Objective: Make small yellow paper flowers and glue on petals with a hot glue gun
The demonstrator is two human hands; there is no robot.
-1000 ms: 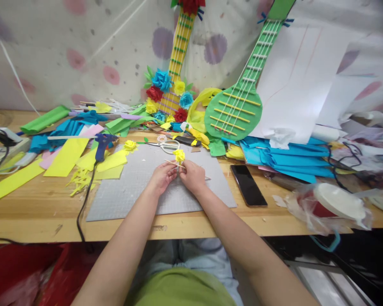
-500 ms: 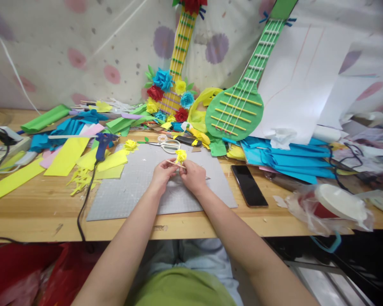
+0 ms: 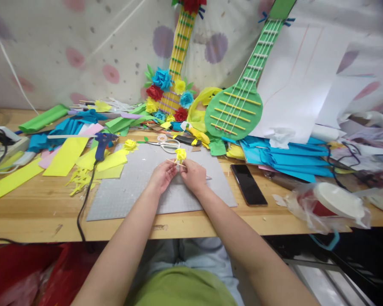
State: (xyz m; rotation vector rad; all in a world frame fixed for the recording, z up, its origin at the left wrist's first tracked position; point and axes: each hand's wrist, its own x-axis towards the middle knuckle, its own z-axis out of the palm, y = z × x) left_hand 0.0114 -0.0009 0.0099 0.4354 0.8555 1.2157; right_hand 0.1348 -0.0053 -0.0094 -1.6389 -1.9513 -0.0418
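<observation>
My left hand (image 3: pixel 163 175) is closed, its fingertips pinched at the base of a yellow paper flower (image 3: pixel 180 154). The flower stands upright just above both hands. My right hand (image 3: pixel 195 176) is closed on a thin wooden stick (image 3: pixel 172 161), which crosses in front of the flower's base towards my left fingers. The exact grip at the flower's base is partly hidden by the fingers. Both hands are over a grey cutting mat (image 3: pixel 121 199). Scissors (image 3: pixel 169 145) with white handles lie just beyond the flower, beside a dark-handled cutter (image 3: pixel 187 140).
A blue glue gun (image 3: pixel 101 146) with its cord lies left, among yellow paper strips (image 3: pixel 67 157). Another yellow flower (image 3: pixel 130 145) sits on the mat's far edge. A phone (image 3: pixel 249 185) and a bagged cup (image 3: pixel 335 202) are right. Yellow (image 3: pixel 181 42) and green (image 3: pixel 236 112) paper instruments lean behind.
The stick's left end has come away from my left fingertips and now shows above them. The flower has shifted slightly; both hands stay in nearly the same place.
</observation>
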